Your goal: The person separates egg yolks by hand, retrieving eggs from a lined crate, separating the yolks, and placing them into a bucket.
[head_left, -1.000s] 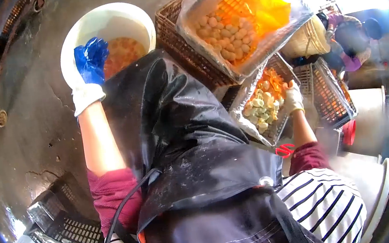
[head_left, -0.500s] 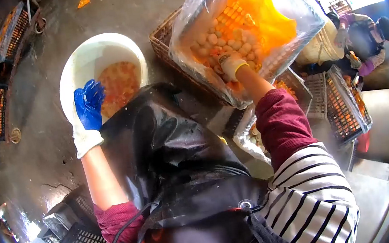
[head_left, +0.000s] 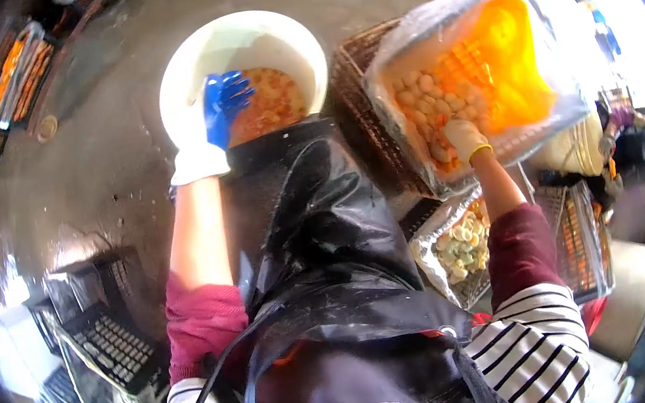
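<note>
My left hand [head_left: 226, 105], in a blue-coated glove with a white cuff, hangs over the near left rim of a large white tub [head_left: 296, 29]. Its fingers are stretched out and hold nothing. Reddish bits float in the cloudy liquid [head_left: 275, 99] inside the tub. To the right, my right hand [head_left: 464, 140], in a white glove with a yellow edge, reaches into a plastic-lined crate [head_left: 393, 50]. Its fingers curl down at the near side of a heap of pale, round, egg-like pieces [head_left: 434, 97]; what they grip is hidden. Orange sheeting [head_left: 517, 60] lies behind the heap.
A smaller lined crate [head_left: 463, 245] of pale yellow-green pieces stands below the big crate. Black crates [head_left: 112, 345] are stacked at lower left, others [head_left: 21, 72] at upper left. Another person [head_left: 635, 150] works at far right beside a pale bucket [head_left: 575, 145].
The view has swung, so tub and crates appear farther right. My right hand has shifted toward the near side of the heap. My left hand still hangs over the tub, fingers stretched.
</note>
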Available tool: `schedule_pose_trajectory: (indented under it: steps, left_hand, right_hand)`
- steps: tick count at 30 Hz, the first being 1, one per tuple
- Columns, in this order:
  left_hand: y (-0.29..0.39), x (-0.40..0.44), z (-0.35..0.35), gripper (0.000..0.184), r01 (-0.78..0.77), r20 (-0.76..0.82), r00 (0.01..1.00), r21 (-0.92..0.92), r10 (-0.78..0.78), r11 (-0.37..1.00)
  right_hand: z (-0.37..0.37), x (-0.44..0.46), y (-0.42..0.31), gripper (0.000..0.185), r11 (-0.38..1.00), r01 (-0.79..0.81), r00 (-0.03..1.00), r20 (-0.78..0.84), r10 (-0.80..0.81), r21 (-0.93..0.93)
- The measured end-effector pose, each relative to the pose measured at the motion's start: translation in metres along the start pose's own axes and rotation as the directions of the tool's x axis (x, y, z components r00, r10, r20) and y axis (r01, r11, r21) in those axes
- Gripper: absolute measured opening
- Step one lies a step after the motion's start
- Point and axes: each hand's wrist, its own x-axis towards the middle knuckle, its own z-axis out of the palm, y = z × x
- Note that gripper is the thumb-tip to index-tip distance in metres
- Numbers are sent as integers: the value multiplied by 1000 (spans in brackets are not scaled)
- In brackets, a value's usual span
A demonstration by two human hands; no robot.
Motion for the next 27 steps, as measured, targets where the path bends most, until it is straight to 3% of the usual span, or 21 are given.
schedule_pose_trajectory:
  steps: [1,2,3,4,5,7,8,10,11,13,15,17,19,20,21,22,24,25,27]
  left_hand:
    - [-5,6,-8,44,-6,36,999,-15,7,1000]
    - [-13,10,-13,45,-8,80,997,-31,10,999]
    - [-10,7,-10,45,-2,81,997,36,-1,999]
    - [-9,5,-9,41,16,88,996,1,-16,1000]
    - [-7,5,-8,38,30,96,995,-33,-26,999]
    - [-4,2,-5,36,9,84,996,-88,-2,996]
    - [-1,-2,-2,36,11,59,998,-33,-9,999]
    - [4,-9,4,35,22,8,1000,77,-22,997]
    - [7,-13,6,36,11,-9,1000,144,-10,990]
    - [4,-6,-3,34,18,27,999,85,-20,996]
    - [0,-4,-1,35,25,38,999,71,-28,997]
    - [-13,2,-2,38,16,74,997,23,-17,1000]
    - [-16,2,9,43,13,131,991,153,-33,988]
    - [-20,3,12,43,15,143,989,192,-43,981]
    - [-20,5,15,39,-39,155,988,230,3,972]
    - [-9,-16,15,35,-34,274,959,-158,77,987]
    - [-3,-24,15,32,-112,206,969,-135,139,984]
    - [-3,-26,12,30,-141,170,972,-137,164,980]
    - [-7,-25,6,27,-199,104,971,-141,214,970]
  right_hand:
    - [-22,2,-9,37,999,-31,997,-69,29,-26]
    - [-46,6,-14,41,840,-138,977,-66,201,524]
    - [-90,8,-31,44,409,-161,975,82,204,898]
    - [-134,10,-48,48,-157,-199,952,229,202,967]
    - [-151,24,-66,48,-262,24,982,27,188,965]
    - [-185,51,-102,48,-536,390,915,-380,135,749]
    - [-200,66,-126,41,-661,447,885,-407,227,603]
    - [-212,88,-152,32,-745,205,979,-143,148,634]
    - [-201,99,-166,27,-372,474,877,-388,284,798]
    - [-219,95,-169,27,-424,393,916,-307,257,816]
    - [-241,76,-165,22,-122,251,952,-222,208,960]
    - [-232,101,-167,22,190,327,935,-347,80,926]
    - [-232,99,-183,20,-390,319,927,-370,-63,864]
    - [-236,103,-193,21,-343,361,866,-449,-221,867]
    - [-235,108,-205,21,-241,493,836,-532,-134,836]
    - [-247,98,-215,21,-116,536,832,-546,-95,837]
    - [-270,78,-235,22,146,567,821,-571,-18,810]
    - [-274,79,-238,22,366,630,750,-659,-58,685]
    - [-293,65,-241,31,543,600,753,-644,-134,588]
